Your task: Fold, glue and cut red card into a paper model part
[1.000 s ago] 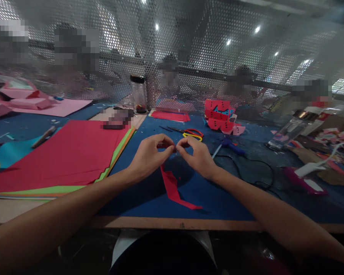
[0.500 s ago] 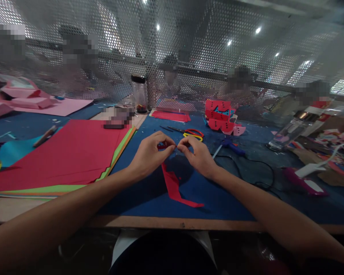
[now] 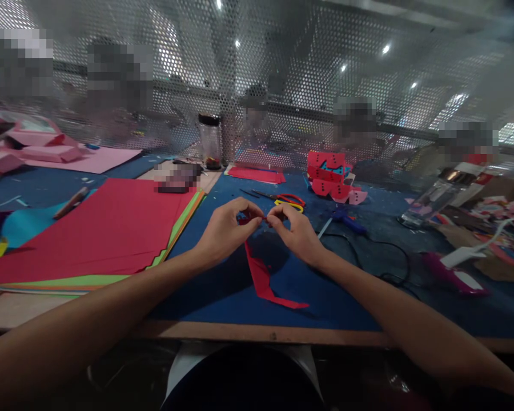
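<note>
Over the blue table mat, my left hand (image 3: 229,231) pinches one end of a folded red paper strip (image 3: 261,278). The strip hangs down below it, bent, its lower part reaching right near the mat. My right hand (image 3: 294,233) is closed in a pinch against my left fingertips, at the small dark red tip of the paper. Just beyond the hands lie scissors (image 3: 292,200) with red handles and a yellow-handled tool.
Stacked red sheets (image 3: 98,228) with a phone (image 3: 180,178) lie left. A blue glue gun (image 3: 346,221) with its cord lies right, near a purple tool (image 3: 456,277). Behind are a red paper model (image 3: 329,174), jars and a perforated screen.
The hanging strip has swung slightly to the right. Both hands keep almost the same pinched pose, and the view has shifted a little.
</note>
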A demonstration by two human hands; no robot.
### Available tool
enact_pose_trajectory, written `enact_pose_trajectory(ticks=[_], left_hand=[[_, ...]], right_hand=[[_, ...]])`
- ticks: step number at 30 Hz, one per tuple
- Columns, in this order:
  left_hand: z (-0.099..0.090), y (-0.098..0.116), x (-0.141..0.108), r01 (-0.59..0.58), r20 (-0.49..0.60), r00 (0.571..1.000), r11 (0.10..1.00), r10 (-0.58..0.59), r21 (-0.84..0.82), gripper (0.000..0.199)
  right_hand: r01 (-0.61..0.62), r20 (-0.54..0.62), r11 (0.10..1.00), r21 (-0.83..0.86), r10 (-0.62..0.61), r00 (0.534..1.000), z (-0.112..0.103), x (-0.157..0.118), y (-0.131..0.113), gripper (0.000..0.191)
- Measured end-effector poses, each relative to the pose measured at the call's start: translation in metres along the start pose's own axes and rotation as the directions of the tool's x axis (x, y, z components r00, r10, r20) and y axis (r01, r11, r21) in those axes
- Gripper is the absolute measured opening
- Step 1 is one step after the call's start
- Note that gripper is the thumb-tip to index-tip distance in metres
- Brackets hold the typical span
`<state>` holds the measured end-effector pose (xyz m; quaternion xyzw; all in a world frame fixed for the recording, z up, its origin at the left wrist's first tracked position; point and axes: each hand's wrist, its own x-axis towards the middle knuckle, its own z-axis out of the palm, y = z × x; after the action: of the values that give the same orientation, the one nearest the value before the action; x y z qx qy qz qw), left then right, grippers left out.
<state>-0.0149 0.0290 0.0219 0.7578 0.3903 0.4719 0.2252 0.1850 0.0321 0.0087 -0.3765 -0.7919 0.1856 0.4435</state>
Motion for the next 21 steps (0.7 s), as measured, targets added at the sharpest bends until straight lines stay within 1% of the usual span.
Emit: enact_pose_trajectory(ticks=[6, 16, 21], left_hand=[[0.0001, 0.0014, -0.0007, 0.001, -0.009, 1.0, 1.0, -0.001, -0.001, 0.01], [0.0006, -0.0004, -0.0003, 0.046, 0.016, 0.999, 0.999, -0.046, -0.007, 0.009], [0.001, -0.0011, -0.0009, 0.059, 0.026, 0.998, 0.998, -0.059, -0.008, 0.01]], right_hand=[[-0.03, 0.009, 0.995, 0.09, 0.03, 1.0, -0.0004, -0.0003, 0.0031, 0.016], [-0.021, -0.014, 1.0, -0.007, 0.021, 1.0, -0.0025, -0.0003, 0.0027, 0.017], [-0.027, -0.018, 1.0, 0.001, 0.027, 0.999, -0.0025, -0.0006, 0.0039, 0.019]])
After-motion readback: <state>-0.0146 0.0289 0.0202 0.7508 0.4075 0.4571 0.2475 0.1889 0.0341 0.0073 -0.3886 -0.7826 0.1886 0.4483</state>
